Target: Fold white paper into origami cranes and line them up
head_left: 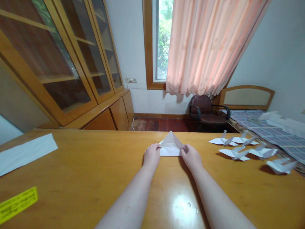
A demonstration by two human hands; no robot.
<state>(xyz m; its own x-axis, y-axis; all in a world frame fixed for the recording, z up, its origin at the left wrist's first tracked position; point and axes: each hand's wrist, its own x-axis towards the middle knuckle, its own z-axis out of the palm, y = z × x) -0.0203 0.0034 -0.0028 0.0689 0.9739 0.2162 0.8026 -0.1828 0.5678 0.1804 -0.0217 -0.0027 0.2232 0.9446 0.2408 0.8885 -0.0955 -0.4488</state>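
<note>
Head view: left hand (152, 155) and right hand (191, 156) pinch folded paper (171, 145) at opposite edges, likely for steadiness; paper cranes (234, 154) right of it, probably leaving room.

The left forearm (132, 194) and right forearm (215, 194) are bare along their whole visible length, smooth-sided, broad near the lower edge of view and tapering forward (the left one bears a small, faint spot). The left hand (152, 156) and right hand (192, 156) are likewise bare, compact, with softly rounded backs.
</note>
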